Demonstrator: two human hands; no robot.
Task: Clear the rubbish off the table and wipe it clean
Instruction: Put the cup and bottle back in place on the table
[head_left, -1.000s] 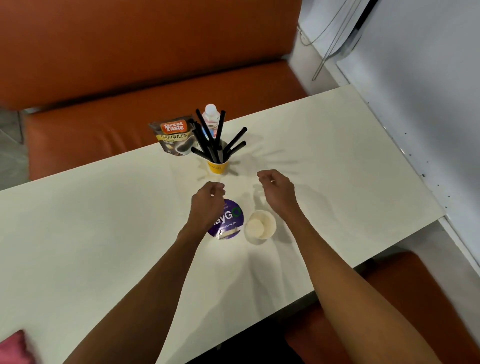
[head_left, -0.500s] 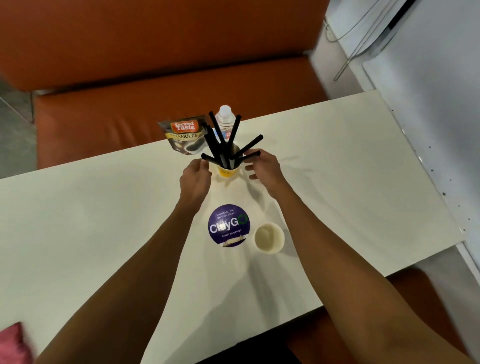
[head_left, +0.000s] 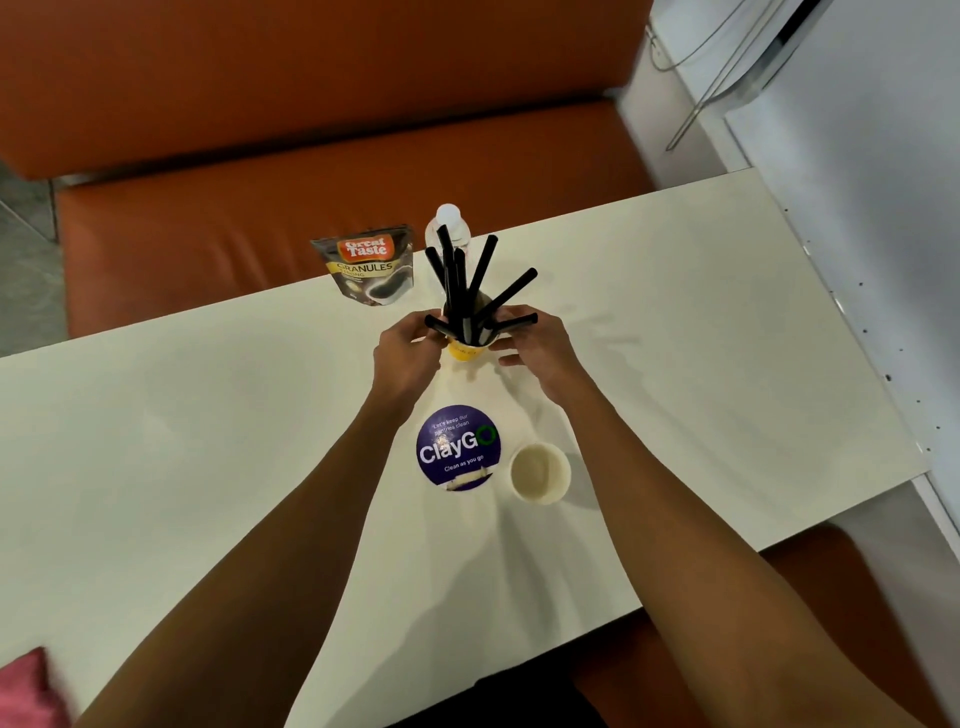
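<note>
Several things are crowding the cream table (head_left: 727, 338). A pink cloth (head_left: 26, 691) is lying at its near left corner and a coffee pouch (head_left: 369, 265) is standing at the far edge. The left hand (head_left: 405, 353) is curling its fingers against the left side of the yellow cup (head_left: 465, 351), under the lowest of the black straws (head_left: 467, 280) fanning out of it. These are partly hiding a water bottle (head_left: 448, 223) just behind. The right hand (head_left: 535, 345) is cupping the right side, fingers bent; whether it is touching cannot be told. Nearer, a round purple sticker (head_left: 460, 448) is lying flat, a small paper cup (head_left: 540, 473) standing just right of it. Half a second ago both hands were sitting slightly wider; now they are closing in.
</note>
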